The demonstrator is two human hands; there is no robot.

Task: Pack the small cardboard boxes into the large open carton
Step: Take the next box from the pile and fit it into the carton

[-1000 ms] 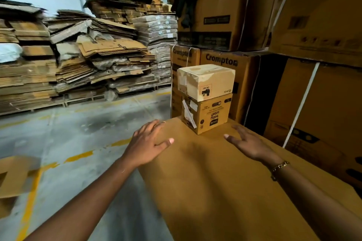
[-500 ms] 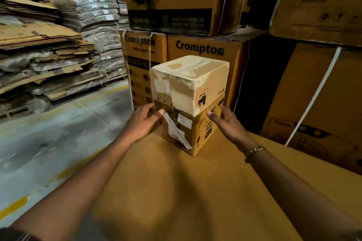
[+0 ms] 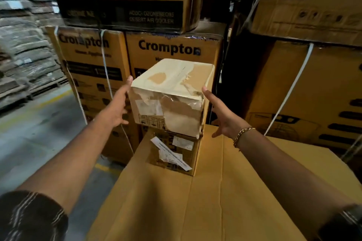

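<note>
Two small boxes are stacked at the far end of a broad flat cardboard surface (image 3: 215, 201). The top box (image 3: 172, 92) is pale, with torn tape and worn labels. It sits on a brown box (image 3: 176, 150) with white stickers. My left hand (image 3: 115, 107) is at the top box's left side, fingers spread, thumb tip at its upper corner. At the right side is my right hand (image 3: 223, 117), thumb on the upper edge and fingers splayed downward. Neither palm presses on the box. No open carton is in view.
Tall strapped "Crompton" cartons (image 3: 170, 49) stand right behind the stack. More big cartons (image 3: 313, 94) rise at the right. Piles of flattened cardboard (image 3: 25, 45) line the left. Concrete floor (image 3: 39, 133) with a yellow line lies left of the cardboard surface.
I have stepped closer to the stack. Both hands rose from the cardboard surface, past the lower box, to either side of the top box.
</note>
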